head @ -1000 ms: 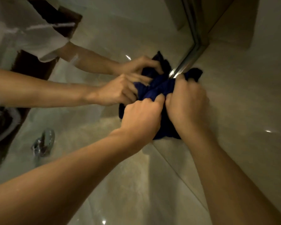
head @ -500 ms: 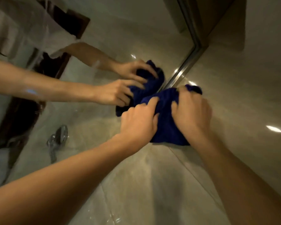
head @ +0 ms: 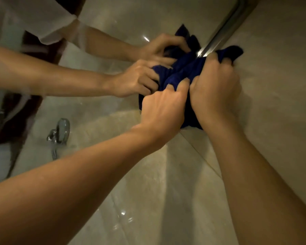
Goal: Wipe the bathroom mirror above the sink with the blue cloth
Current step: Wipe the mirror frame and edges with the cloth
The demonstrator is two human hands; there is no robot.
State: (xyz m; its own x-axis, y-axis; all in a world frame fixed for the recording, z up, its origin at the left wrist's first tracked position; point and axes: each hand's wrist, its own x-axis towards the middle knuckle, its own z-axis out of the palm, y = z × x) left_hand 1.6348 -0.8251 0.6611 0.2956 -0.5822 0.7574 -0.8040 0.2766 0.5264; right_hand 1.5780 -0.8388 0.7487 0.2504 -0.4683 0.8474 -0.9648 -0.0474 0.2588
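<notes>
The blue cloth (head: 180, 75) sits bunched against the mirror (head: 113, 121), straddling the mirror's metal frame (head: 224, 30). Both hands grip it, left hand (head: 162, 110) and right hand (head: 215, 89), fingers curled into the folds. Its long axis runs across the frame. Better to spread it flat and press evenly.

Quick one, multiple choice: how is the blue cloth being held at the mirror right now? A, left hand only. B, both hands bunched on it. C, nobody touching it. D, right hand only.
B: the left hand and right hand both curl their fingers into the blue cloth, side by side by the mirror's metal edge.
</notes>
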